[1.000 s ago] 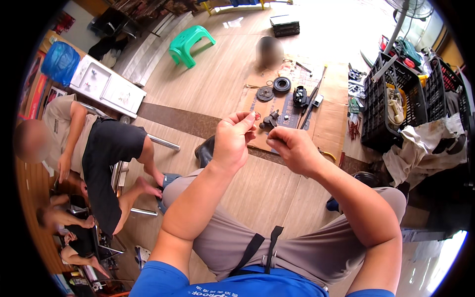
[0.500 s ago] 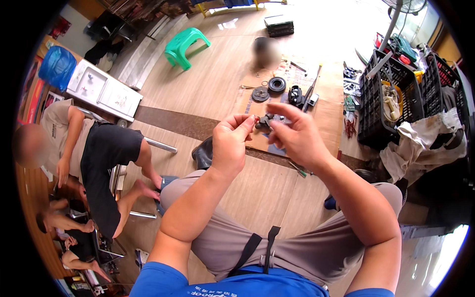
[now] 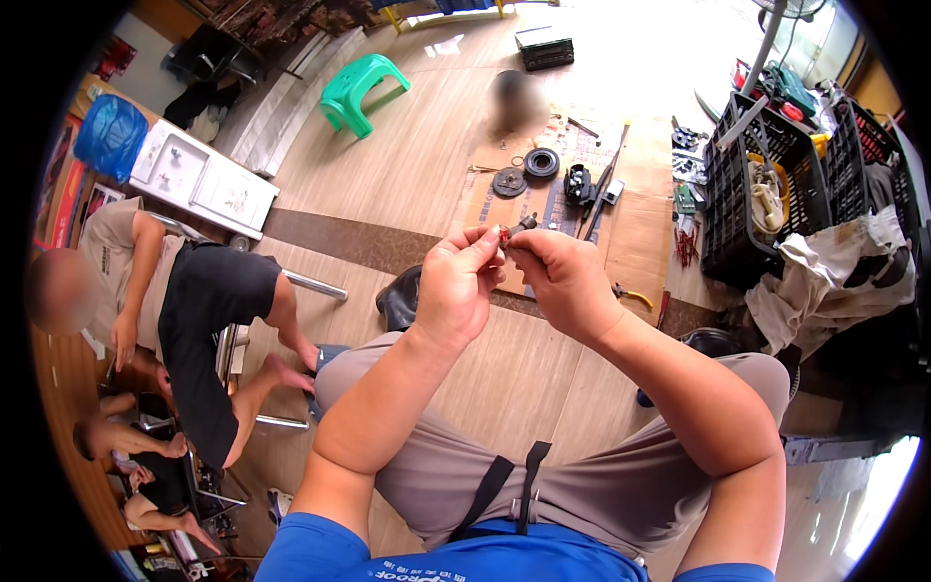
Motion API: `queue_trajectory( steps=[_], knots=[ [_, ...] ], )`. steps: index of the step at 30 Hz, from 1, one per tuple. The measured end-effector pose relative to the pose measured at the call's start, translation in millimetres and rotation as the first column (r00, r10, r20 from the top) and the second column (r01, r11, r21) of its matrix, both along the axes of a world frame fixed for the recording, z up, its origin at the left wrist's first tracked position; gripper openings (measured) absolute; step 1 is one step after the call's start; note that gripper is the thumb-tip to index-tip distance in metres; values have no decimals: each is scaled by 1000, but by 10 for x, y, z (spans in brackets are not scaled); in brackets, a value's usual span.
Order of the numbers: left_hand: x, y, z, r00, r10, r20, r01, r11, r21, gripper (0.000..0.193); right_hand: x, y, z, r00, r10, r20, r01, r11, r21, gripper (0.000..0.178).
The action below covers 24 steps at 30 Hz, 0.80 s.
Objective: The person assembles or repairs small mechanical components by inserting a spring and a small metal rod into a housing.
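Above the cardboard, my left hand (image 3: 456, 291) pinches a small red part (image 3: 504, 234) between thumb and forefinger. My right hand (image 3: 564, 283) is closed beside it, its thumb and forefinger pressed together at the red part's right side; its fingers partly hide what they grip. Just beyond the fingertips shows a grey metal piece (image 3: 525, 223), and I cannot tell whether it is held. Farther out on the cardboard sheet (image 3: 640, 213) lie a black ring-shaped part (image 3: 541, 163), a dark disc (image 3: 509, 181) and a black housing (image 3: 579, 184).
Yellow-handled pliers (image 3: 635, 297) lie near my right wrist. Black crates (image 3: 722, 233) with tools and cloth stand at the right. A green stool (image 3: 364, 87) is at the far left. Another person (image 3: 199, 301) sits at the left. A blurred round shape (image 3: 519, 104) is beyond the cardboard.
My right hand has moved left and down to meet my left hand at the red part, its raised fingers closing into a pinch. The left hand has barely moved. The pliers now show.
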<state>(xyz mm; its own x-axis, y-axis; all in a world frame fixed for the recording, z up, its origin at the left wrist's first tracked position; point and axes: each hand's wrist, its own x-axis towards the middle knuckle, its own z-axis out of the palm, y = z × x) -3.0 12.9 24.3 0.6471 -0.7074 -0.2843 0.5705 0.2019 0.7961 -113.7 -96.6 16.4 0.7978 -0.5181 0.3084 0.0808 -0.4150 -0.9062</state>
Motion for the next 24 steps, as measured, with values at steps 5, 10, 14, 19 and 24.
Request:
queue_trajectory(
  steps=[5,10,14,19,24],
  knots=[
    [23,25,-48,993,-3,114,0,1000,22,8,-11,-26,45,1000,2,-15,-5,980,-200,12],
    [-17,-13,-31,956,71,284,-90,995,52,6,-23,-31,77,999,33,-16,-36,963,-269,15],
    [-102,-60,46,862,35,506,-144,973,179,8,-44,-86,146,999,47,-17,-50,963,-264,17],
    [-132,-46,44,753,-80,653,-148,947,286,8,-102,-212,305,974,92,-207,-173,894,-414,5],
    [-157,-63,50,729,-255,635,-33,914,405,6,-114,-383,260,975,91,-203,-186,834,-519,7]
  ],
)
